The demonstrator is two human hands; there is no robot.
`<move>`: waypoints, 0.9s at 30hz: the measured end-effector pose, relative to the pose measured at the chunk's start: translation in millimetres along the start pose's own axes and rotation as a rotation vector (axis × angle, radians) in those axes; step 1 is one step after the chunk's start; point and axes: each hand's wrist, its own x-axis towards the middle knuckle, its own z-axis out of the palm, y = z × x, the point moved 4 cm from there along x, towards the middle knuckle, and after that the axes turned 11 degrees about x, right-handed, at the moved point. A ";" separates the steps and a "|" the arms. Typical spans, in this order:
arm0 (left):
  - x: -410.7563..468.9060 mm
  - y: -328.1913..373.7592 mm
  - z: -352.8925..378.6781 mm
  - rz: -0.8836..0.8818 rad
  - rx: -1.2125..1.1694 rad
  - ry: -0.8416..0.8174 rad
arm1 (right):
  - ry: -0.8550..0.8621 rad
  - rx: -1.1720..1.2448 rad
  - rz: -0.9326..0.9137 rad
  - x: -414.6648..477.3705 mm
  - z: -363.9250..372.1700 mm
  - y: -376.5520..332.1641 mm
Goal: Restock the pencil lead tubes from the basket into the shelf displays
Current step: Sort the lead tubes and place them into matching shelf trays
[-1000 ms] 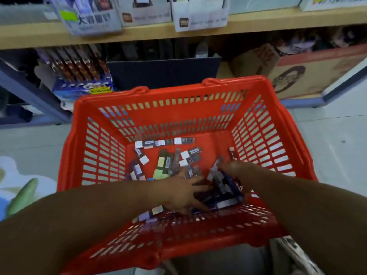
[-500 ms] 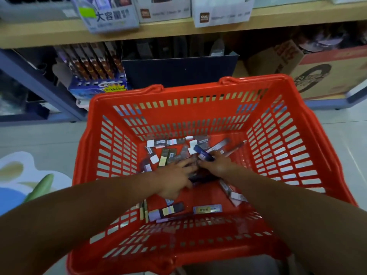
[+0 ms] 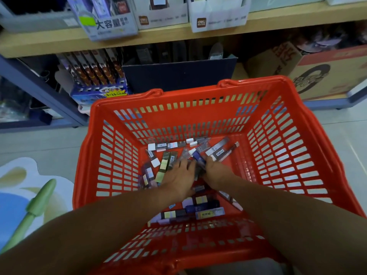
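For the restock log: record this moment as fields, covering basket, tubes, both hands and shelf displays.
basket: red, slotted, in front of the shelving
lead tubes: scattered loose on the basket floor
left hand: fingers spread flat over the tubes
right hand: beside it among the tubes; grip unclear
shelf displays: white boxes on the wooden shelf above
progress: no tube lifted out yet

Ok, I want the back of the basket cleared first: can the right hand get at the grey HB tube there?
Probably yes: the grey HB tube lies uncovered just beyond the right hand, on the floor of the red basket, with nothing between them.
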 end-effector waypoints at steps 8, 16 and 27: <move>6.8 -3.8 1.5 -0.049 -0.029 -0.031 | -0.089 0.440 0.115 -0.7 -29.4 11.5; 19.3 1.5 2.5 0.029 -0.234 -0.087 | -0.118 0.921 0.187 -13.1 -61.9 10.8; 27.5 -32.2 -39.7 -0.077 -0.669 -0.127 | -0.633 1.224 -0.161 -38.6 -97.4 -7.4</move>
